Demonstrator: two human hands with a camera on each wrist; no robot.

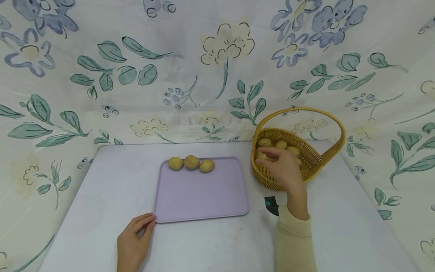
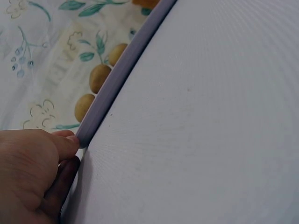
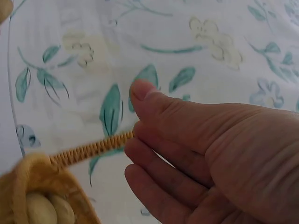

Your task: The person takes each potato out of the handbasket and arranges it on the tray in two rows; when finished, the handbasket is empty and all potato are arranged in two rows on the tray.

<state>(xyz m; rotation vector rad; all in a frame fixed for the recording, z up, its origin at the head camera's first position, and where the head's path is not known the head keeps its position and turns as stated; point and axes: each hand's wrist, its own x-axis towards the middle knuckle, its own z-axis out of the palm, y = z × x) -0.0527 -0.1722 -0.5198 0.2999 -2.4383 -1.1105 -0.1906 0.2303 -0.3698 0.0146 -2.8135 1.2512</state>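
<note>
Head view: the tray (image 1: 204,196) lies lengthwise left to right, left fingers (image 1: 143,220) pinching its corner, right fingers (image 1: 272,152) parted

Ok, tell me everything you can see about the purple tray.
The purple tray is pale lilac, rectangular, with rounded corners and a low raised rim; it looks like smooth plastic. It lies flat on the white table, left of the wicker basket with a gap between. Three potatoes sit in a row along its far edge, toward the left, hiding part of the rim. The left hand holds its near left corner with the fingertips.
</note>
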